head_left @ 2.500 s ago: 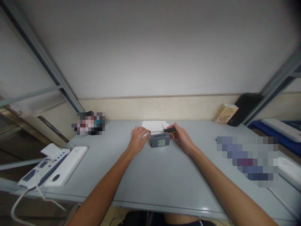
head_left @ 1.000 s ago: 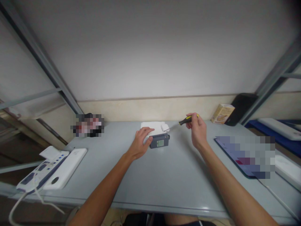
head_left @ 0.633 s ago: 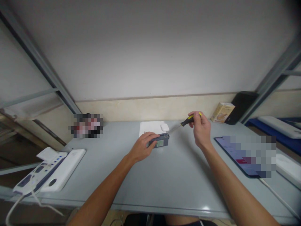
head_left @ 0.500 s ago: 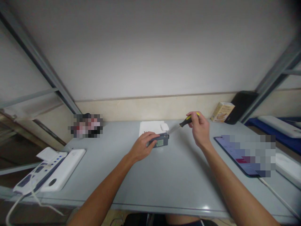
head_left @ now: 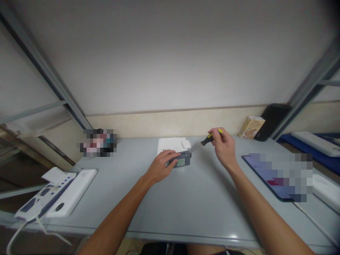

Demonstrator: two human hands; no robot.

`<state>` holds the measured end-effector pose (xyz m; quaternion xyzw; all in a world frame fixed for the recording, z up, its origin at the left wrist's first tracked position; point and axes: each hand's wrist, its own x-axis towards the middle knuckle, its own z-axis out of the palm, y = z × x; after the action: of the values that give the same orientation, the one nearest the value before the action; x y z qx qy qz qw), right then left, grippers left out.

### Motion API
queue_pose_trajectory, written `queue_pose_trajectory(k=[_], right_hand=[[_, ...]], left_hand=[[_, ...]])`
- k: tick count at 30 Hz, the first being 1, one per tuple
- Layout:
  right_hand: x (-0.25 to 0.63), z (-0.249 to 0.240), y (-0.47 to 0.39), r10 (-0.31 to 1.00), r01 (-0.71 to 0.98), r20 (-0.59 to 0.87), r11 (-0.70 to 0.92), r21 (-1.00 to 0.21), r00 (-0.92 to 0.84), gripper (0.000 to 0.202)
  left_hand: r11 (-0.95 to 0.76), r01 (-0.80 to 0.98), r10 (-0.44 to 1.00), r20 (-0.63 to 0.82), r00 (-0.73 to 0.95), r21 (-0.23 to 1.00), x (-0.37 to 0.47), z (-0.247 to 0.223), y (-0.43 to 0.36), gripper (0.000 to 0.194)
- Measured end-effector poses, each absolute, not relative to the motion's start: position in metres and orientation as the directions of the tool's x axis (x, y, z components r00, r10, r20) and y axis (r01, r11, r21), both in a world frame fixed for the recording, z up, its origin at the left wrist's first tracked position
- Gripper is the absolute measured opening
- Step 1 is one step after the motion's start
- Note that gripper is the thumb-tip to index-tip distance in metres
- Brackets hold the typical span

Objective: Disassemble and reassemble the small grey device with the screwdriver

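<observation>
My left hand [head_left: 163, 164] is closed around the left part of a dark grey box-shaped device [head_left: 186, 161] with vent slots on top and a pale green label on its front. The device stands on the grey table. In my right hand [head_left: 223, 145] is a screwdriver [head_left: 206, 140] with a black and yellow handle, held tilted down to the left. Its shaft reaches the right end of the device near the top corner; whether the tip sits in a screw is too small to tell.
Behind the device lie a white sheet [head_left: 170, 142] and a small white case [head_left: 186, 144]. A power strip [head_left: 45, 194] and a white slab [head_left: 77, 189] lie left. On the right are a tablet [head_left: 268, 175] with a cable, a yellow box [head_left: 251, 127] and a black case [head_left: 275, 120].
My right hand and the screwdriver handle have shifted slightly left and down, and the fingers have turned a little on the handle. My left hand and the device have stayed in place.
</observation>
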<state>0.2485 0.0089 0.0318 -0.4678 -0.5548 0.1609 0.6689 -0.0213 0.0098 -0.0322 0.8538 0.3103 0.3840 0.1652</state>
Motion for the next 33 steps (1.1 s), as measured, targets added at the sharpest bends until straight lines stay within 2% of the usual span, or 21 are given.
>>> queue_pose_trajectory(k=[4,8,13,16,18,20,23,26,30,33], right_hand=[[0.245,0.038,0.004,0.747,0.315,0.595,0.511,-0.8,0.298,0.038],[0.242,0.051,0.002,0.797,0.288,0.585,0.531,-0.797,0.149,0.038],[0.237,0.067,0.014,0.831,0.068,0.538,0.55,-0.832,-0.14,0.036],[0.226,0.071,0.022,0.833,-0.071,0.506,0.504,-0.861,-0.226,0.042],[0.217,0.07,0.025,0.835,-0.154,0.511,0.489,-0.859,-0.205,0.044],[0.208,0.067,0.026,0.834,-0.197,0.524,0.492,-0.848,-0.174,0.038],[0.199,0.062,0.024,0.829,-0.192,0.548,0.523,-0.83,-0.11,0.029],[0.193,0.058,0.021,0.837,-0.193,0.546,0.53,-0.826,-0.04,0.029],[0.19,0.055,0.018,0.852,-0.207,0.521,0.519,-0.829,0.048,0.028],[0.196,0.052,0.017,0.871,-0.181,0.486,0.492,-0.852,0.075,0.035]], left_hand=[[-0.751,0.399,0.658,0.549,0.515,0.526,-0.021,-0.033,0.01,0.029],[-0.747,0.387,0.662,0.544,0.516,0.541,-0.019,-0.031,0.009,0.029],[-0.738,0.377,0.668,0.523,0.529,0.56,-0.016,-0.03,0.007,0.03],[-0.747,0.38,0.657,0.516,0.549,0.546,-0.015,-0.03,0.006,0.033],[-0.755,0.404,0.65,0.509,0.564,0.517,-0.015,-0.031,0.005,0.035],[-0.768,0.446,0.64,0.516,0.57,0.46,-0.015,-0.031,0.005,0.036],[-0.781,0.53,0.615,0.55,0.565,0.33,-0.013,-0.03,0.004,0.037],[-0.786,0.576,0.587,0.558,0.586,0.222,-0.006,-0.028,0.001,0.042],[-0.786,0.601,0.574,0.53,0.624,0.145,0.002,-0.024,-0.002,0.048],[-0.783,0.613,0.568,0.522,0.637,0.105,0.003,-0.024,-0.003,0.049]])
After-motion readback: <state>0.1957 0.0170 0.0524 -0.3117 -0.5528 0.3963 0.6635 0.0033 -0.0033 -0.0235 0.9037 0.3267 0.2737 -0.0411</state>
